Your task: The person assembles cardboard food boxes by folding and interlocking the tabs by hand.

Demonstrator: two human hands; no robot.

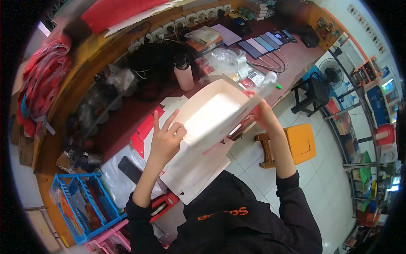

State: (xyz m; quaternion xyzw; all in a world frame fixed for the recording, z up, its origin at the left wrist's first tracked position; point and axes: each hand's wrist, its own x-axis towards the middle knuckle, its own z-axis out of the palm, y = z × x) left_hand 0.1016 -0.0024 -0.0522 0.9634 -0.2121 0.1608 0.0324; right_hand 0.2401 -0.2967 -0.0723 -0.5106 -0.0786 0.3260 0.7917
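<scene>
In the head view, both hands hold a white cardboard box (213, 114), half folded and open toward the camera, lifted above the dark red surface (292, 51). The left hand (165, 139) grips the box's lower left edge, thumb and bent fingers pinched on the card while the index and middle fingers stick up straight. The right hand (261, 113) is closed on the box's right wall, its grip tight on the upper right flap. Just below the box lies a stack of flat white card blanks (194, 171), with red card sheets (144, 131) to the box's left. Beyond the box stands a pale pink bottle (184, 74) with a dark cap, upright, and beside it, above the box's top edge, a heap of clear plastic bags (226, 59). Farther beyond the box a row of phones (264, 42) lies side by side with cables. Well down and left of the box sits a blue plastic basket (84, 203). Right of the box, on the tiled floor, stands an orange stool (298, 142).
</scene>
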